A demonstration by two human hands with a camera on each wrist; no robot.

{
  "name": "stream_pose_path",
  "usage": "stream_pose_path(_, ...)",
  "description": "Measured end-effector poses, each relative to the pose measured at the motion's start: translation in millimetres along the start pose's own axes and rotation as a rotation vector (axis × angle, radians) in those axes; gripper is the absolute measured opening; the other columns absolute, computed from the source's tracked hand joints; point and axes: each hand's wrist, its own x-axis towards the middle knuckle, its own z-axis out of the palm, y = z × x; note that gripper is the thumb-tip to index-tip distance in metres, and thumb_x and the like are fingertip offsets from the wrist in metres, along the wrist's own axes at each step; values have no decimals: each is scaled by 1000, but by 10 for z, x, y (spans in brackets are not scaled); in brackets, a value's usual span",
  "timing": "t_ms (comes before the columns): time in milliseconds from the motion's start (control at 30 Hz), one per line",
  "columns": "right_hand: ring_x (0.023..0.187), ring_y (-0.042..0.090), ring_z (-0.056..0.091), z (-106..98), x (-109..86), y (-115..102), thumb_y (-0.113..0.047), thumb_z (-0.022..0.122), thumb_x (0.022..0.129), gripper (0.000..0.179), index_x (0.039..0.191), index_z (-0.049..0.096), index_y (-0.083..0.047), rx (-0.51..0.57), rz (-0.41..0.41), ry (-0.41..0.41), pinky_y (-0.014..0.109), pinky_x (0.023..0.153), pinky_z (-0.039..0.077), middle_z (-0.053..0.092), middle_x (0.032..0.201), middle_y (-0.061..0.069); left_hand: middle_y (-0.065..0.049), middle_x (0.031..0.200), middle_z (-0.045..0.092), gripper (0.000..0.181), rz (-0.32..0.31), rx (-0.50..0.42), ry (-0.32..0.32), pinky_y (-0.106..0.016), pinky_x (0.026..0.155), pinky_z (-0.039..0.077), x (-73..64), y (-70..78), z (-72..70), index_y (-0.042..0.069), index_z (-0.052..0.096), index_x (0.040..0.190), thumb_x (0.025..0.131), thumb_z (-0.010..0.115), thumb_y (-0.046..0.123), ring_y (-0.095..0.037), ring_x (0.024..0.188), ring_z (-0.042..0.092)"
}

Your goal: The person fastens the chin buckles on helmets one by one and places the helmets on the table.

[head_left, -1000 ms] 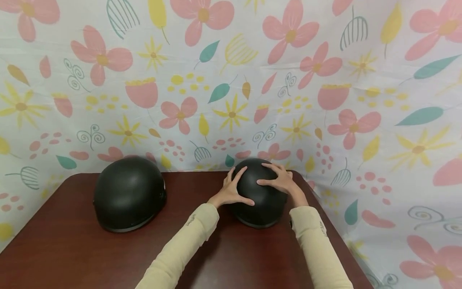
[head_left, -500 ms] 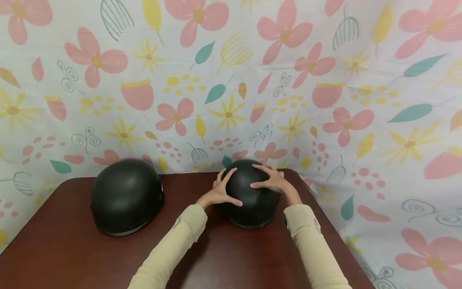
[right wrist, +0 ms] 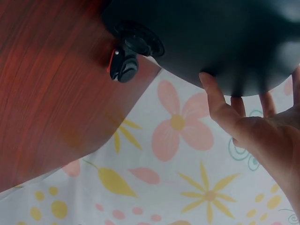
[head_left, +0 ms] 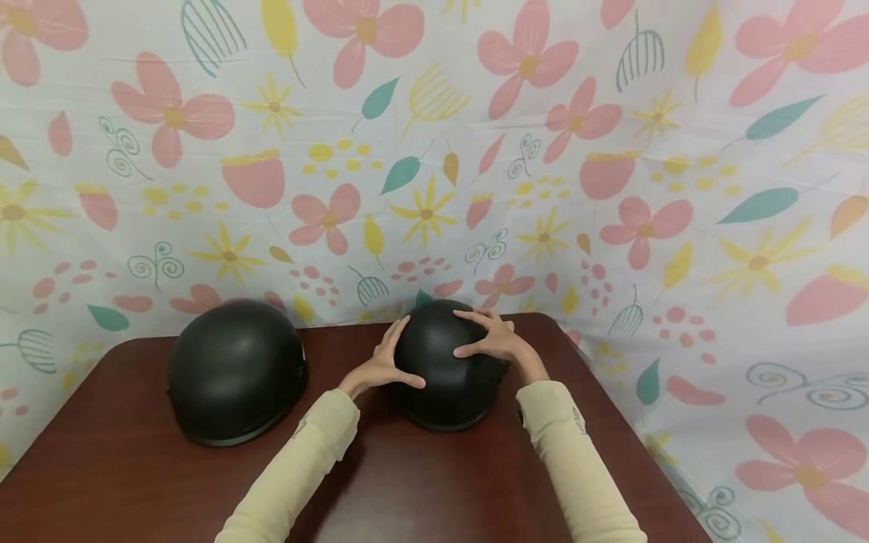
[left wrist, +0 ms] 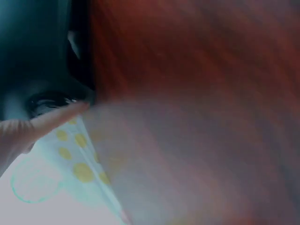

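Observation:
Near the back right of the table a black rounded helmet (head_left: pixel 441 392) sits dome up between the two hands. My left hand (head_left: pixel 376 369) holds its left side, thumb across the front and fingers along the far side. Over the right and top of the dome, my right hand (head_left: pixel 501 341) grips with thumb and fingers spread. In the right wrist view the fingers reach round the helmet (right wrist: pixel 225 42), and a small black fitting (right wrist: pixel 124 65) shows by its lower edge. The left wrist view is blurred; one digit (left wrist: pixel 56 118) lies at the helmet's edge (left wrist: pixel 33 47).
A second black helmet (head_left: pixel 234 373) stands dome up on the left of the dark reddish-brown wooden table (head_left: pixel 407 490). A flower-printed cloth (head_left: pixel 434 98) hangs right behind the table's back edge and along its right side.
The right-hand helmet has moved left across the table, and both hands have moved left with it. My left hand now lies farther toward its left side. The other helmet has stayed put.

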Motion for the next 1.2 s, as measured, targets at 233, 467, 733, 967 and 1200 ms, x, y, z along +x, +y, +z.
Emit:
stream_pose_path(233,139,49,12,13,6,-12,-37,79,81,82,151,37,-29,-1,-23,-21,70,104,29,10,162,14,-11,164,-8,122,-71,-138,-45,-69,112,21,-173,-243,-49,36,-8,157,77,84,21,-39,152,0)
stream_pose_path(467,140,49,11,-13,-7,-5,-38,79,81,83,152,36,-29,-5,-31,-26,70,104,28,9,163,15,-7,165,-6,123,-63,-222,-44,-62,107,36,-178,-246,-35,43,-6,155,76,84,16,-36,152,3)
stream_pose_path(733,139,49,11,1,19,12,-40,78,81,84,153,35,-29,-9,-42,-34,71,104,28,8,163,14,-12,165,-6,123,-86,-264,-56,-55,99,46,-180,-258,-63,48,-5,153,75,85,14,-39,150,14)
stream_pose_path(967,138,48,10,5,8,29,-38,79,81,85,153,34,-27,10,-49,-52,70,103,28,7,163,14,-10,165,-4,123,-98,-241,-64,-57,98,46,-176,-298,-62,48,-5,153,75,85,17,-38,151,12)
stream_pose_path(1200,136,48,11,-35,54,17,-36,79,82,85,153,34,-27,28,-61,-59,70,103,29,6,163,15,-5,165,2,121,-78,-216,-32,-59,104,40,-132,-273,-92,48,-1,154,74,86,18,-35,150,15)
